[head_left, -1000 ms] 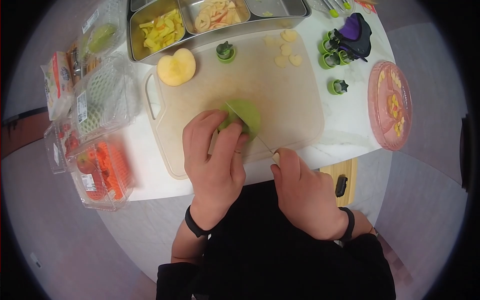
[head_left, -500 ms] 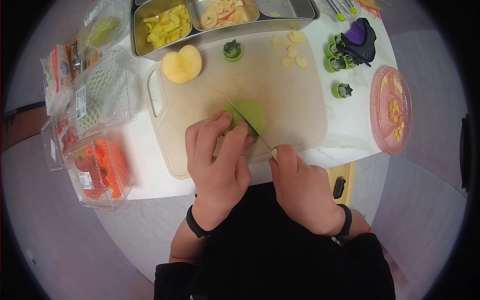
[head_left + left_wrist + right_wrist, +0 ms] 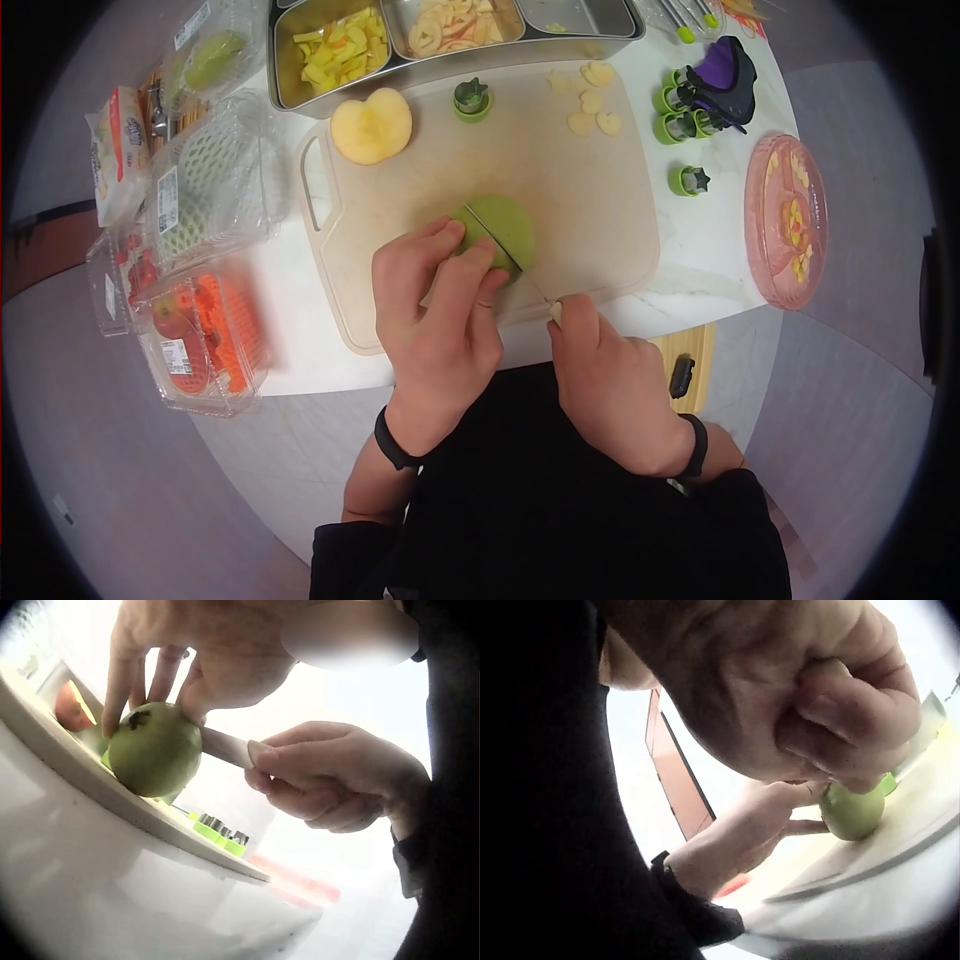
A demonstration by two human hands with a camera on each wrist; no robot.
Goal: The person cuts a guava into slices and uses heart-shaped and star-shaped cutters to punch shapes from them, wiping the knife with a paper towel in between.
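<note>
A round green fruit (image 3: 508, 228) rests on the beige cutting board (image 3: 590, 240); the left wrist view shows its dark stem end (image 3: 139, 718). My left hand (image 3: 437, 325) grips the fruit from its left side, fingers curved over it. My right hand (image 3: 612, 385) is curled round the handle of a knife (image 3: 225, 746), whose blade lies diagonally across the top of the fruit. How deep the blade sits in it cannot be told. In the right wrist view the right fist (image 3: 840, 712) hides the knife, with the fruit (image 3: 853, 813) beyond.
Behind are a halved pale fruit (image 3: 371, 126), a green cutter (image 3: 472, 100), small cut shapes (image 3: 608, 123) and a metal tray (image 3: 450, 62). Clear packages (image 3: 205, 190) stand left. More cutters (image 3: 688, 180), a purple-black item (image 3: 728, 85) and a pink plate (image 3: 760, 255) lie right.
The head view has shifted slightly. Both hands keep their holds, and the knife has slid a little along the fruit, its handle now slightly farther from it than half a second ago.
</note>
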